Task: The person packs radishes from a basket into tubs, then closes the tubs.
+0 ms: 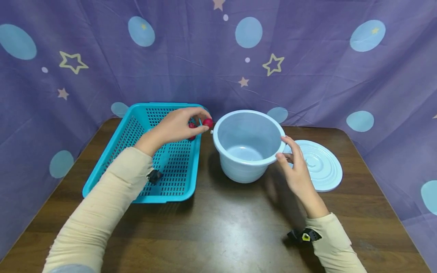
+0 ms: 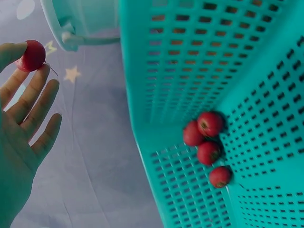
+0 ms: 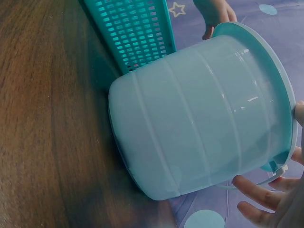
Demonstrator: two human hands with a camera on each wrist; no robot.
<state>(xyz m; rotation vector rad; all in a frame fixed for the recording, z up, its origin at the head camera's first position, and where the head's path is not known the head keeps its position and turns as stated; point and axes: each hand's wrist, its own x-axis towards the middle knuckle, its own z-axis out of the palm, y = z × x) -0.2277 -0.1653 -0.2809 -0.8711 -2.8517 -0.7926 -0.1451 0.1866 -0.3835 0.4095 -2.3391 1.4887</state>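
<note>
My left hand [image 1: 177, 123] pinches a small round red fruit [image 2: 31, 55] with a thin stem between thumb and fingertips. It holds the fruit above the right edge of a turquoise mesh basket [image 1: 194, 170], close to the left rim of a pale blue bucket [image 1: 244, 172]. Inside the basket, in the left wrist view, several more red fruits [image 2: 209, 153] lie clustered in a corner. My right hand [image 1: 298, 178] grips the bucket's right rim with thumb and fingers. The bucket stands upright on the table, and the visible part of its inside holds nothing.
A round pale blue lid [image 1: 324, 165] lies on the wooden table [image 1: 211, 235] to the right, partly behind my right hand. Behind the table hangs a purple curtain [image 1: 191, 57] with stars and dots. The bucket's thin handle [image 3: 228, 187] hangs beside my right fingers.
</note>
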